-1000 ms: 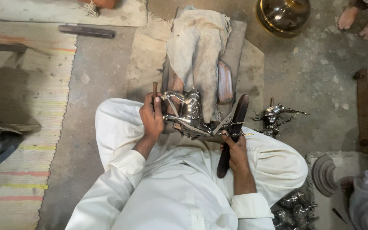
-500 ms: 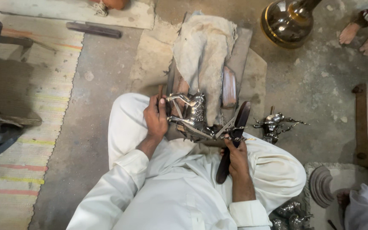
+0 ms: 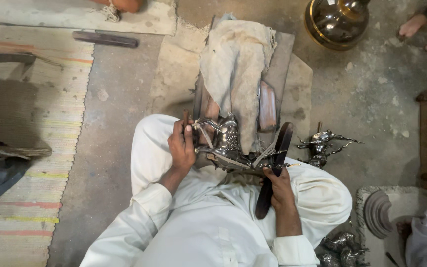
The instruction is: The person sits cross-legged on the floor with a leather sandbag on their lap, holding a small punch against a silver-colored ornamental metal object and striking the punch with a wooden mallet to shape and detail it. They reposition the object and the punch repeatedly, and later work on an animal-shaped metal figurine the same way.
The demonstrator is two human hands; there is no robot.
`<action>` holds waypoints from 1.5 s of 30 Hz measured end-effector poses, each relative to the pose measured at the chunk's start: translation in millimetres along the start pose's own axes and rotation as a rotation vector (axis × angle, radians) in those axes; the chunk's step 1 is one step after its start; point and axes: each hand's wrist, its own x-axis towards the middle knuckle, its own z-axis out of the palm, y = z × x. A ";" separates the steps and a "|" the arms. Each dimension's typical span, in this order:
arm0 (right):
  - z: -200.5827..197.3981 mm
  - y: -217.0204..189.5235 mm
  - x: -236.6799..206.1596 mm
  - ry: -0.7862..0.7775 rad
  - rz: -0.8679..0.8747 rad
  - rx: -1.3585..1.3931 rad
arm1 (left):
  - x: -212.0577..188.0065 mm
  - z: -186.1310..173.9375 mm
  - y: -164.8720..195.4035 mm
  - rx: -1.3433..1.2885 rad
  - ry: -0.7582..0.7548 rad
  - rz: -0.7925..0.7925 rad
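Observation:
A silver metal animal figurine [image 3: 226, 146] lies across my lap, resting against a wooden block draped with a dirty cloth [image 3: 235, 64]. My left hand [image 3: 181, 146] grips the figurine at its left end, together with a thin tool whose tip shows above the fingers. My right hand [image 3: 277, 185] is closed around a long dark wooden mallet [image 3: 274, 168], its head beside the figurine's right end. I sit on the floor in white clothes.
A second silver figurine [image 3: 322, 146] lies on the floor to the right. A brass vase [image 3: 336, 22] stands at the top right, near another person's bare feet [image 3: 426, 32]. A striped mat [image 3: 30, 148] covers the left; more metal pieces [image 3: 344, 247] lie at lower right.
The view has shifted slightly, so everything sits a little lower in the picture. Both hands keep their hold on the figurine and the mallet.

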 end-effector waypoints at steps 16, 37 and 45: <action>-25.9 -14.0 0.0 0.127 -0.056 -0.036 | 12.0 -27.6 -4.7 -0.370 -0.154 -0.406; -44.4 -65.9 4.7 0.047 -0.243 0.074 | 56.5 -48.4 27.3 0.100 -0.690 -0.164; -29.7 -50.6 11.7 0.044 -0.144 0.081 | 54.3 -40.4 27.8 0.180 -0.619 -0.138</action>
